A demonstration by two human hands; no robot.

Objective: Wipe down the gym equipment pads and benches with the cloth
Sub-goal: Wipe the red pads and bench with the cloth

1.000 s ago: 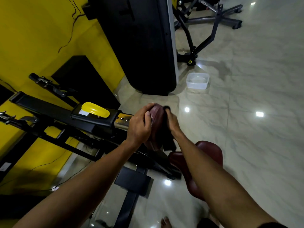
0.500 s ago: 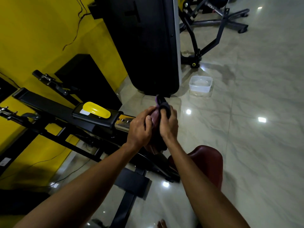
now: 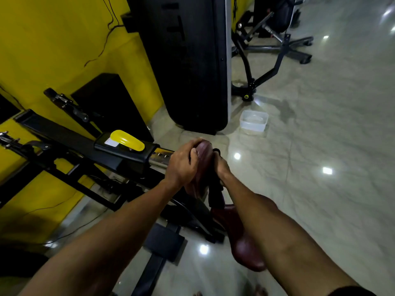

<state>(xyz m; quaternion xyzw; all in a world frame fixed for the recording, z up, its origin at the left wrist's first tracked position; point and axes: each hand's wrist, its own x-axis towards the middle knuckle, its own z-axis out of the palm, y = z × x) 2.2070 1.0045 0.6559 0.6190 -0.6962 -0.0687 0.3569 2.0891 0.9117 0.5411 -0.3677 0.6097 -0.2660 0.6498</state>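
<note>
Your left hand (image 3: 181,165) gripping the upright pad (image 3: 204,150) at frame centre, your right hand (image 3: 222,168) clutching the dark cloth (image 3: 214,190) against its right side, seat (image 3: 245,244) below your right forearm, tub (image 3: 254,121) on the floor above, black panel (image 3: 188,60) close behind.

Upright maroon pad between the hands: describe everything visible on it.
The maroon pad looks like glossy vinyl with a rounded top, standing roughly upright beside a perforated metal tube. The left hand grips its top and left face; the right hand holds a dark cloth against its right side. Its lower part is hidden.
</note>
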